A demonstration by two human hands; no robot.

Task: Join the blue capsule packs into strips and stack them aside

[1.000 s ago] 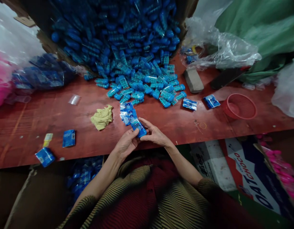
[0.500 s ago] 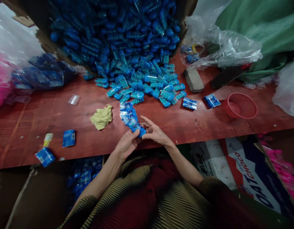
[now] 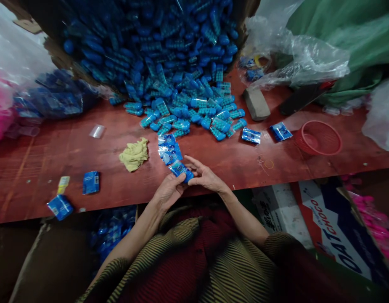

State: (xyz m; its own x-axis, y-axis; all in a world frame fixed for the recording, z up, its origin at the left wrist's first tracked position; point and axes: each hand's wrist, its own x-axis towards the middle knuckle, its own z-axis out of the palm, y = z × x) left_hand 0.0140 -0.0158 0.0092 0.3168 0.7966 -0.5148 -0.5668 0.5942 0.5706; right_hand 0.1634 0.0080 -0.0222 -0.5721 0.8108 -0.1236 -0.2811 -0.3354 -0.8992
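Blue and glossy, a small printed packet [image 3: 178, 167] is held over the near edge of the red tabletop [image 3: 112, 126], between the two hands. The left hand [image 3: 169, 190] has its grip closed on it, the thumb lying on top near the packet's lower end and the fingers beneath. The right hand [image 3: 208, 178] is at the packet's right end, its thumb and fingers parted around that end; whether its grip presses on the packet, I cannot tell. The packet slants, its free end pointing up and left, away from the left thumb.

Just beyond that free end, a row of overlapping blue packets [image 3: 169, 150] lies on the tabletop; whether the two touch is unclear. Left of the row sits a crumpled yellow cloth [image 3: 134, 155]. Farther back, a heap of blue-capped clear containers [image 3: 181, 101] spills forward from a large carton [image 3: 57, 52].

Right of the heap are a grey block [image 3: 256, 104], two blue packets apart from each other and, beside the farther-right one, a red mesh basket [image 3: 318, 148]. On the left side lie a clear plastic piece [image 3: 97, 131], a small yellow-and-white item [image 3: 63, 184] and two more blue packets near the edge.
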